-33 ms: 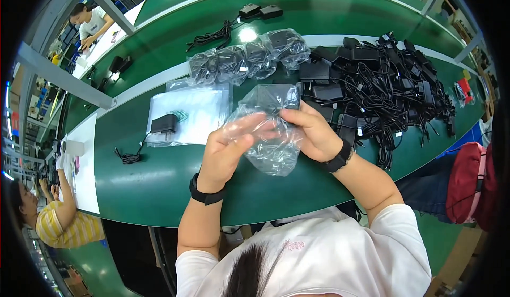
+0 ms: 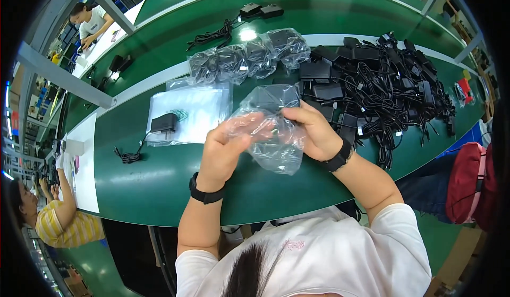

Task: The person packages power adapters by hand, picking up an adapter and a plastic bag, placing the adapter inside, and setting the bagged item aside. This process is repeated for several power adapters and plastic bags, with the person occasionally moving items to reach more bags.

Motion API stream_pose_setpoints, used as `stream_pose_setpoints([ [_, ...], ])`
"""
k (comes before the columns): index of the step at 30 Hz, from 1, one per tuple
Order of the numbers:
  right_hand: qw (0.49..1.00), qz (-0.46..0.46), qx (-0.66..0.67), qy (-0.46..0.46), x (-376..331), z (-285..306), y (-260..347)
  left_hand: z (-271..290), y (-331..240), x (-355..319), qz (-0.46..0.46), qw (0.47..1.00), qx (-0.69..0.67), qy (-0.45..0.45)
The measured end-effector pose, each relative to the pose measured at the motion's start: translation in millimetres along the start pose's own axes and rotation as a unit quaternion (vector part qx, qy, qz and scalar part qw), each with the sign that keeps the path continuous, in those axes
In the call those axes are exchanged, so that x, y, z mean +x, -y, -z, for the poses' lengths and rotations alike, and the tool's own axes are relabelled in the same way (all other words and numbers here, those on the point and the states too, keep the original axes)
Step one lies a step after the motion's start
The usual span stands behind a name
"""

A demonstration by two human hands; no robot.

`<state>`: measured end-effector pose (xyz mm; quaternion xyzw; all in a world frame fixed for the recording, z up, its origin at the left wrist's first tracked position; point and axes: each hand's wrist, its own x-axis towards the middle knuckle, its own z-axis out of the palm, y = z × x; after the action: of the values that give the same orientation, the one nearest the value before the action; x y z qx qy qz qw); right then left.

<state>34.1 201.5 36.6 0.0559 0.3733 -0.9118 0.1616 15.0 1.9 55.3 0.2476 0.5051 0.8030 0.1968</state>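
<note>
A clear plastic bag (image 2: 279,159) with a black power adapter (image 2: 273,96) in its far end is between my hands, above the green table. My left hand (image 2: 227,144) is closed on the bag's left side, with its fingers seen through the film. On the other side, my right hand (image 2: 314,131) grips the bag with thumb and fingers. Left of my hands, a loose black adapter (image 2: 163,122) rests at the edge of a stack of flat clear bags (image 2: 199,103), its cord bundled on the table. Green ties (image 2: 182,115) lie beside that adapter.
Several bagged adapters (image 2: 234,60) form a row beyond my hands. A large heap of black adapters and cords (image 2: 372,84) covers the right side. A white-edged raised strip (image 2: 143,78) runs behind. Co-workers sit at the left, one in a yellow striped shirt (image 2: 69,225).
The bag's near end has swung slightly right and its film has shifted between my fingers. Both hands stay in nearly the same place.
</note>
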Motion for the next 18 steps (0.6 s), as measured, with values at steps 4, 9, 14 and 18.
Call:
stream_pose_setpoints([
  [4, 0.995, 0.063, -0.069, -0.012, -4, -5, 5, 42, -5, 5, -0.083, 0.992, -0.041, -0.087],
  [9, 0.981, 0.098, -0.152, -0.075, -6, -20, -1, 12, -7, 15, -0.159, 0.897, 0.412, -0.011],
  [14, 0.997, -0.024, -0.064, 0.043, -8, -11, 3, 19, 10, 15, -0.269, 0.815, 0.513, -0.027],
  [18, 0.930, 0.023, -0.337, 0.145, -11, -2, 14, 12, 6, 6, -0.244, 0.809, 0.515, -0.146],
])
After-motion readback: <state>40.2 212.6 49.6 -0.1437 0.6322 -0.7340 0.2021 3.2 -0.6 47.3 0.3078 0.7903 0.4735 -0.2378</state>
